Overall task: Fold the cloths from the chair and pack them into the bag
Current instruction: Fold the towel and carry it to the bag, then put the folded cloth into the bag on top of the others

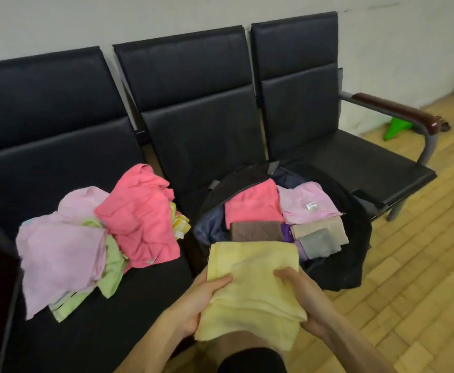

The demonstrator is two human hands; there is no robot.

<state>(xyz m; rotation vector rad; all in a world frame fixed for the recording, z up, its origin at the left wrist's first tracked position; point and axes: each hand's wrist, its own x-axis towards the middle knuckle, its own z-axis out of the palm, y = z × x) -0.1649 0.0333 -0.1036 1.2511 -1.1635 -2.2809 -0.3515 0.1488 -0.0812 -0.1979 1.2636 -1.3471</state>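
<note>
Just in front of the open black bag (355, 254), on its near side, a folded yellow cloth (252, 289) is held flat in the air, its far edge overlapping the bag's near rim. The left grip (199, 302) is clamped on the cloth's left edge, thumb on top and fingers underneath. The right grip (304, 300) is clamped on the right edge, fingers curled over the top.

Inside the bag lie folded pieces. A coral folded cloth (251, 208) is at the far left, and a pale pink folded cloth (306, 203) with a small white label is beside it at the far right. A brown cloth (255, 231) lies nearer, and a purple cloth (286, 232) shows beside it. A beige cloth (325, 228) sits to the right with a grey cloth (318, 243) partly on top of it.

To the left of the bag, on the dark chair seat (99, 332), is a loose heap. A crumpled coral cloth (140, 219) lies nearest the bag, a light pink cloth (59, 254) lies farther left, and a green cloth (113, 267) shows between and under them.

To the right of the bag runs the wooden floor (422, 265). Beyond the bag on that side are a brown armrest (398, 109) and a green object (396, 127) by the wall.
</note>
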